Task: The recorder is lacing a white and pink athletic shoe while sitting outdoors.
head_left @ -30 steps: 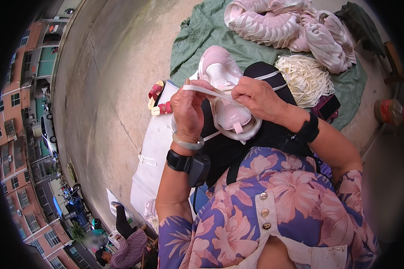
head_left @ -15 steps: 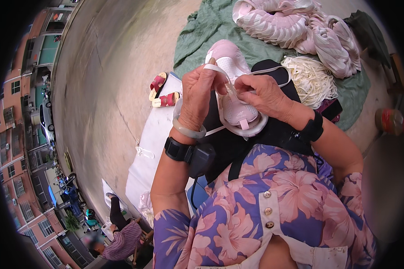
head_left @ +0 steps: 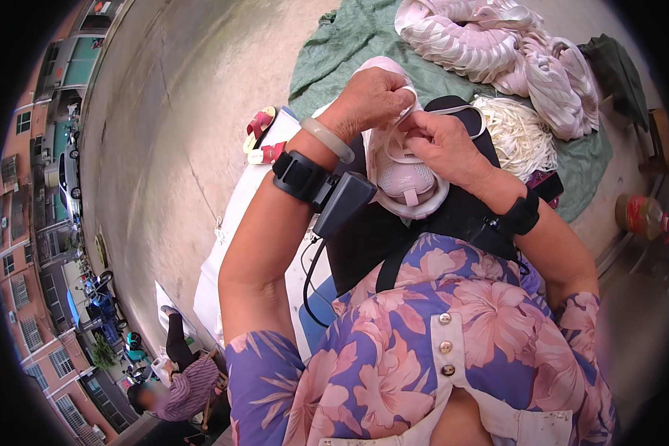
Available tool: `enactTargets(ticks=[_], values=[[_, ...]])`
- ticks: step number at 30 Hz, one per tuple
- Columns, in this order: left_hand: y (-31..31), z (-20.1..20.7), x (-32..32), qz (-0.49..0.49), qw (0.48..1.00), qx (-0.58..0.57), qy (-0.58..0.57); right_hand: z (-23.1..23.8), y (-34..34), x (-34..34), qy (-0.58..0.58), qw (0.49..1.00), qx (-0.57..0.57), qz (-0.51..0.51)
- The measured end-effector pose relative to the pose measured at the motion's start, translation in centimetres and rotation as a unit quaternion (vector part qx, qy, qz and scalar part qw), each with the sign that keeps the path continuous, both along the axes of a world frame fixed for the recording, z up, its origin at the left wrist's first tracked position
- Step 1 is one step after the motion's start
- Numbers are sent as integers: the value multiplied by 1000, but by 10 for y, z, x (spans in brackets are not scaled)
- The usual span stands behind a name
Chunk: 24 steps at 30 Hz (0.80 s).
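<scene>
A pale pink and white sneaker [head_left: 406,181] lies on the black cloth [head_left: 460,204] over my lap, its heel toward me. Over the front of the shoe, my left hand [head_left: 371,98] bends with its fingertips pinched on a white shoelace. Close beside it my right hand [head_left: 447,147] has thumb and fingers closed at the lacing, on the lace strands by the shoe's opening. A loose length of white shoelace [head_left: 474,111] loops out past my right hand. The toe is partly covered by my left hand.
A heap of cream laces [head_left: 520,137] and bundled pink-white shoe pieces [head_left: 490,48] rest on a green cloth [head_left: 330,67]. Red slippers [head_left: 260,123] lie to the left. A lidded jar [head_left: 642,215] stands at right. Another person [head_left: 186,386] sits at lower left.
My left hand has moved forward and right, turning palm-down over the shoe's front; the lace loop it held up is drawn down. My right hand stays near the lacing, slightly to the right.
</scene>
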<state>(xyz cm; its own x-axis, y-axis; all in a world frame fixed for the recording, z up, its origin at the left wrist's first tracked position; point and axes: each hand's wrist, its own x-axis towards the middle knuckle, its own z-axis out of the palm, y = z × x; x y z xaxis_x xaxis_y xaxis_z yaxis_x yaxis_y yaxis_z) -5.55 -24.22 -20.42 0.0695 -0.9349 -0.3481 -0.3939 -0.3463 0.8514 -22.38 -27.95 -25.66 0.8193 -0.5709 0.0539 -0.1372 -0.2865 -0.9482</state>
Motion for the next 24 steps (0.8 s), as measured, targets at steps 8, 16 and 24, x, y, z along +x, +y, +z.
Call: enactTargets(ticks=[8,16,24], values=[[-7,-3,21,189,967,-26,171,12,1,-3,17,998,26,56],[56,1,-3,226,817,-416,-328,11,0,-2,60,997,44,36],[123,-35,-51,125,860,-342,-358,8,9,-1,49,998,-45,17]])
